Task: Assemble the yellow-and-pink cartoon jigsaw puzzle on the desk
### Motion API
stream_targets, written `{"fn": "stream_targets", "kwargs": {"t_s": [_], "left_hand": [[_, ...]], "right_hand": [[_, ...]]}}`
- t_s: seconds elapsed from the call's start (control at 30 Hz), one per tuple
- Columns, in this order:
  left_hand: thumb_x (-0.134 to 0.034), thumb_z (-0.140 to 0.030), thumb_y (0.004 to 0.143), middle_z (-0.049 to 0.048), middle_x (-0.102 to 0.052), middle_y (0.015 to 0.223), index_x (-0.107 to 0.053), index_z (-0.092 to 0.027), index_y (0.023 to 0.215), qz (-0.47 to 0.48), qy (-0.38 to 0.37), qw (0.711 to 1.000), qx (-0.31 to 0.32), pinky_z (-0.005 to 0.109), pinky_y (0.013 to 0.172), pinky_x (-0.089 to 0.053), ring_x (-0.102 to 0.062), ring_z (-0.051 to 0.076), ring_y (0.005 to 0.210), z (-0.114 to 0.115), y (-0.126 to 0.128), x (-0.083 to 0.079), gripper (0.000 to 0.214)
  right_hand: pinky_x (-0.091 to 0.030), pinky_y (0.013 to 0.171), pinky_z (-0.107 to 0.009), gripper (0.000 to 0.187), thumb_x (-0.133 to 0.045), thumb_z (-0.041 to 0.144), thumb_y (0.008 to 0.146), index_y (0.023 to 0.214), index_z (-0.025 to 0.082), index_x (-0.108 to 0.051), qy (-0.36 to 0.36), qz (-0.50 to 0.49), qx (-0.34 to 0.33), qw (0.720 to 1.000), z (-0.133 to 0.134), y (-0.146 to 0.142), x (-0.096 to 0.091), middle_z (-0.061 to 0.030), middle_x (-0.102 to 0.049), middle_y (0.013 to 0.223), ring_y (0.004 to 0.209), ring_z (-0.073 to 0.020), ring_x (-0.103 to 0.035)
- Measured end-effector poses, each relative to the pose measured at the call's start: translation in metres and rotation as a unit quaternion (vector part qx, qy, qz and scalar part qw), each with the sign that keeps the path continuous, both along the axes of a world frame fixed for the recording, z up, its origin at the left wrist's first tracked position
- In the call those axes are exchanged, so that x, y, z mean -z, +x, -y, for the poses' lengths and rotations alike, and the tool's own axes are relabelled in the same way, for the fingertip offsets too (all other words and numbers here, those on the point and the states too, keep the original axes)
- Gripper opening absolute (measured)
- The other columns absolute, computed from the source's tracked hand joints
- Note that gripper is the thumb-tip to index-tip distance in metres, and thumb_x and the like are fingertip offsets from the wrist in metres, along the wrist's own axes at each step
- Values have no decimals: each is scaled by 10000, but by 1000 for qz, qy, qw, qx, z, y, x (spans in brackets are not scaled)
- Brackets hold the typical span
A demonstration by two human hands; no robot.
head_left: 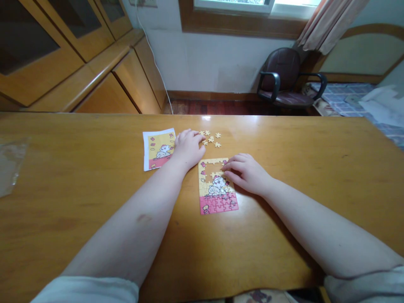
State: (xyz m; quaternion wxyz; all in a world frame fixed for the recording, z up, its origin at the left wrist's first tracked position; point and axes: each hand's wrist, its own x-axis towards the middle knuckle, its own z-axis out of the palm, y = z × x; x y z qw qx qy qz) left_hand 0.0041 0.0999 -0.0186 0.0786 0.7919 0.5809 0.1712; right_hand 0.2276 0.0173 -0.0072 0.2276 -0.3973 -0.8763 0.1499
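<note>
A partly assembled jigsaw puzzle [217, 204] lies on the table, yellow above and pink below, with a white cartoon animal in a red cap. Its upper middle has a gap that shows the wood. My right hand [246, 171] rests at the puzzle's right edge, fingertips drawn together beside the gap; whatever they hold is hidden. Several loose yellow puzzle pieces [211, 139] lie face up beyond the puzzle. My left hand [188, 147] is next to them, thumb and fingers apart, with no piece visibly held. Under its wrist side is a printed reference picture [154, 149], partly covered.
The wooden table [94, 168] stretches wide on both sides. A clear plastic bag [11, 162] lies at its far left. Beyond the far edge stand wooden cabinets [139, 71], a dark armchair [282, 75] and a bed with checked cover [344, 94].
</note>
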Motion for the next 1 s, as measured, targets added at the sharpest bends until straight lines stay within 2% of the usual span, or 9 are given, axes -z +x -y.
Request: {"fn": "stream_targets", "kwargs": {"t_s": [0.3,0.43,0.5,0.6,0.7,0.9,1.0], "left_hand": [[-581,-300,866,53,-633,1263,-704,-243,1029,-9,-4,1000,11,506,1132,-290,-427,316,1321,1,2,-4,212],[-615,-305,849,86,-650,1211,-679,-206,978,-20,-7,1000,3,501,1131,-292,-421,325,1331,1,3,-7,175],[-641,-304,831,99,-665,1153,-667,-195,941,-14,2,1000,6,485,1094,-341,-474,321,1274,1,4,-8,157],[-630,-286,839,68,-700,992,-662,-200,885,35,3,999,40,428,966,-446,-595,270,1055,1,3,-10,102],[-595,-262,860,33,-717,902,-678,-208,889,121,-32,988,86,355,833,-498,-634,205,873,2,3,-10,103],[-597,-214,846,17,-728,866,-699,-208,907,209,-124,956,166,319,786,-516,-654,158,789,8,8,-8,119],[-630,-206,817,15,-702,812,-678,-184,879,263,-170,930,194,293,752,-524,-646,136,749,11,12,-9,82]], "right_hand": [[-446,839,-399,168,-582,297,926,910,204,-721,2,-11,-3,1000,0,-1,0,-82,-714,922,872,-212,-624],[-449,833,-393,165,-584,294,925,913,202,-722,3,-7,-4,1000,-1,0,0,-82,-714,914,862,-209,-625],[-451,830,-389,164,-584,288,924,915,199,-721,4,-5,-5,1000,-1,0,0,-81,-713,913,859,-207,-625],[-455,828,-384,165,-577,279,925,916,195,-718,10,-10,-3,1000,0,0,1,-76,-715,911,860,-206,-627],[-461,830,-386,156,-578,271,918,935,194,-712,27,-16,11,999,0,1,3,-75,-716,906,861,-211,-632],[-485,814,-393,123,-618,283,881,948,214,-694,63,-42,99,992,-1,3,6,-75,-710,884,834,-220,-640],[-489,814,-397,130,-659,281,851,959,214,-684,62,-43,120,990,-2,4,8,-70,-716,888,850,-228,-646]]}}
